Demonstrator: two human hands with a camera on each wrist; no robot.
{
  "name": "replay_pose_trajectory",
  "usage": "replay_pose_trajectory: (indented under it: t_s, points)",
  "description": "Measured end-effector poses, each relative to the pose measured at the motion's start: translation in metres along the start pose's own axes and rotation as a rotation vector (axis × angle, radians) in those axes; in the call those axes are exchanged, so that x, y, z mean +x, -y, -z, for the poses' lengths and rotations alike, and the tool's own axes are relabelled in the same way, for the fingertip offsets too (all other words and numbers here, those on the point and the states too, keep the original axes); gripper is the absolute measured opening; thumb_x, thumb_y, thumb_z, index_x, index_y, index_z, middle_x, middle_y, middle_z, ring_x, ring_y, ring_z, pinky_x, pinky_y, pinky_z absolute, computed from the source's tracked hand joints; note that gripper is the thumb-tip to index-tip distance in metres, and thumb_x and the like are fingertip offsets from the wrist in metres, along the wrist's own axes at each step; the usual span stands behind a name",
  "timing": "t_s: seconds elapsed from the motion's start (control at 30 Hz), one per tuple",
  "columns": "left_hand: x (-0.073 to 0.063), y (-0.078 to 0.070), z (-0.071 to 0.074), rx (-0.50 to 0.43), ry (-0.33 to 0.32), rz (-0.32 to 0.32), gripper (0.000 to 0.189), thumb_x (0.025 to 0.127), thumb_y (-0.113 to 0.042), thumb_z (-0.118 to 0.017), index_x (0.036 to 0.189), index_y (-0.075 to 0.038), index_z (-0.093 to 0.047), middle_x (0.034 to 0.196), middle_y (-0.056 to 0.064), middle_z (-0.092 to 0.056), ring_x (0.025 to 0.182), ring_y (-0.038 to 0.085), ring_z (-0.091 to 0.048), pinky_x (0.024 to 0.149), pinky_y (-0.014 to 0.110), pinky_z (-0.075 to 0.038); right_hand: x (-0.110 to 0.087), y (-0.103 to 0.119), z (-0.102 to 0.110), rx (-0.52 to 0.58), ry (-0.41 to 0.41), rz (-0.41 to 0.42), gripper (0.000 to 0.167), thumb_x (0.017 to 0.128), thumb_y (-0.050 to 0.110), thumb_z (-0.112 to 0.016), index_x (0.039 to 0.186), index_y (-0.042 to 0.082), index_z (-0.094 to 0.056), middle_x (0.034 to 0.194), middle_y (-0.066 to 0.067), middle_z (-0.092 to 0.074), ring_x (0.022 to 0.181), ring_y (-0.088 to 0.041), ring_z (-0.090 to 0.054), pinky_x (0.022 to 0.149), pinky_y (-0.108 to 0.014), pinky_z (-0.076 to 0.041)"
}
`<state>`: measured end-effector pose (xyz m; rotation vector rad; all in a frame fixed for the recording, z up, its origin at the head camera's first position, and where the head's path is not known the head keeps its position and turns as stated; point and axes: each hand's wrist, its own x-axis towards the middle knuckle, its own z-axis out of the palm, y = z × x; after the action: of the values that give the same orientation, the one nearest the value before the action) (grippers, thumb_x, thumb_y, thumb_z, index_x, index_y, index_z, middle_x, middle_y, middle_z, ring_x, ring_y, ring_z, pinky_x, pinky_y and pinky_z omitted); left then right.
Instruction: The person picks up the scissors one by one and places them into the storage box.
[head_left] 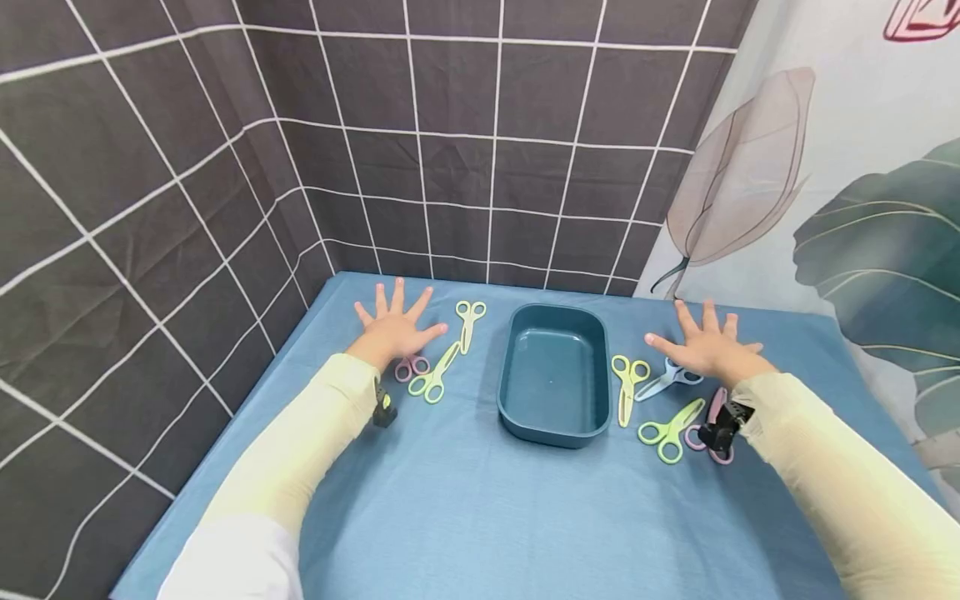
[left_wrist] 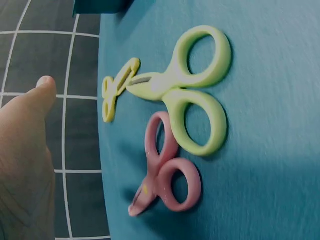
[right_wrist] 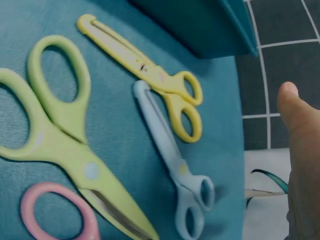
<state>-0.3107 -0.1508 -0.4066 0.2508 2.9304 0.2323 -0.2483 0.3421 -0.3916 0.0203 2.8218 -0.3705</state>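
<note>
My left hand [head_left: 392, 329] is spread with straight fingers above pink scissors [head_left: 412, 367], holding nothing. Green scissors [left_wrist: 195, 90] lie beside the pink pair, and smaller yellow scissors [head_left: 469, 323] lie farther back. My right hand [head_left: 705, 346], fingers also spread and holding nothing, is over the light blue scissors [right_wrist: 175, 165]. Near it are yellow scissors [head_left: 627, 388], green scissors [head_left: 672, 431] and a pink pair [right_wrist: 55, 210], partly hidden by the wrist camera in the head view. Between the hands stands a dark teal rectangular bin [head_left: 555, 433] with nothing in it.
A blue cloth [head_left: 480, 517] covers the table. Behind and to the left hangs a dark curtain with a white grid [head_left: 450, 167]. A pale leaf-patterned curtain [head_left: 757, 208] hangs at the right. Each wrist bears a small black camera [head_left: 384, 408].
</note>
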Motion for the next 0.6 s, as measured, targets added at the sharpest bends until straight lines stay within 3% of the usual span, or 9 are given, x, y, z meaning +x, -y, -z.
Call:
replay_pose_trajectory:
  t_s: [0.1,0.2,0.33,0.4,0.47,0.53,0.6]
  points:
    - [0.0,-0.005,0.0,-0.036,-0.008,-0.02,0.091,0.089,-0.085,-0.023,0.162,-0.036,0.001,0.166,0.018,0.019,0.147,0.046,0.025,0.108,0.079,0.012,0.002,0.0,-0.001,-0.008,-0.063,0.045,0.103,0.095,0.077,-0.031,0.16,0.008,0.009,0.156,-0.042,0.014,0.139,-0.068,0.011,0.096,-0.091,-0.002]
    - [-0.002,-0.017,0.0,-0.133,-0.024,-0.058,0.088,0.091,-0.083,-0.022,0.161,-0.038,0.003,0.166,0.016,0.021,0.148,0.043,0.026,0.112,0.073,0.014,0.001,0.006,-0.005,0.039,-0.201,0.108,0.093,0.1,0.063,-0.04,0.16,0.0,-0.006,0.154,-0.044,-0.01,0.14,-0.063,-0.015,0.104,-0.082,-0.02]
    - [-0.009,-0.042,-0.003,-0.369,-0.085,-0.144,0.079,0.099,-0.068,-0.037,0.162,-0.037,-0.002,0.168,0.012,0.013,0.152,0.038,0.016,0.119,0.068,0.003,-0.008,0.024,-0.014,0.301,-0.318,0.112,0.076,0.104,0.047,-0.047,0.154,-0.006,-0.027,0.14,-0.039,-0.042,0.122,-0.053,-0.051,0.095,-0.066,-0.047]
    - [-0.014,-0.056,-0.006,-0.501,-0.122,-0.185,0.076,0.101,-0.054,-0.048,0.163,-0.03,-0.012,0.169,0.015,-0.005,0.154,0.039,-0.005,0.121,0.064,-0.013,-0.014,0.035,-0.021,0.521,-0.3,0.104,0.07,0.105,0.041,-0.05,0.152,-0.007,-0.032,0.133,-0.036,-0.049,0.11,-0.046,-0.062,0.089,-0.058,-0.055]
    - [-0.019,-0.07,-0.013,-0.648,-0.119,-0.205,0.071,0.102,-0.041,-0.055,0.162,-0.021,-0.023,0.162,0.02,-0.028,0.146,0.04,-0.034,0.115,0.06,-0.032,-0.018,0.045,-0.029,0.737,-0.242,0.098,0.066,0.105,0.036,-0.052,0.151,-0.007,-0.034,0.129,-0.033,-0.052,0.099,-0.036,-0.068,0.083,-0.049,-0.06]
    - [-0.022,-0.082,-0.022,-0.83,-0.077,-0.199,0.065,0.101,-0.031,-0.06,0.158,-0.012,-0.033,0.145,0.024,-0.049,0.123,0.04,-0.058,0.102,0.051,-0.05,-0.02,0.054,-0.039,0.936,-0.162,0.09,0.063,0.105,0.031,-0.053,0.15,-0.009,-0.034,0.125,-0.029,-0.053,0.091,-0.026,-0.07,0.078,-0.04,-0.062]
    - [-0.022,-0.091,-0.034,-1.016,-0.019,-0.164,0.06,0.1,-0.024,-0.062,0.154,-0.007,-0.039,0.127,0.024,-0.061,0.096,0.035,-0.068,0.082,0.042,-0.06,-0.019,0.06,-0.049,1.06,-0.095,0.08,0.061,0.105,0.028,-0.054,0.149,-0.009,-0.035,0.118,-0.022,-0.056,0.084,-0.016,-0.068,0.073,-0.033,-0.063]
